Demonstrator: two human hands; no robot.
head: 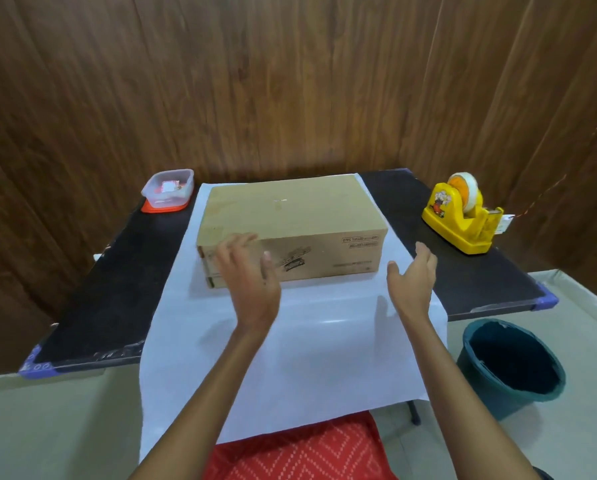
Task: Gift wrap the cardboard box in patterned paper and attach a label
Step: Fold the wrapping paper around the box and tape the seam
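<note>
A brown cardboard box (290,216) lies flat on a sheet of paper (290,341) whose white side faces up. The sheet covers the middle of the black table (117,289) and hangs over its near edge. My left hand (248,282) hovers with straight fingers in front of the box's near left corner, hiding part of that face. Off the near right corner, my right hand (413,282) is held up, palm inward, fingers relaxed. Neither hand holds anything. I cannot tell whether the left fingertips touch the box.
A clear plastic container (168,189) with small red and white items sits on an orange lid at the table's far left. A yellow tape dispenser (461,216) stands at the far right. A dark green bin (511,365) stands on the floor, right of the table.
</note>
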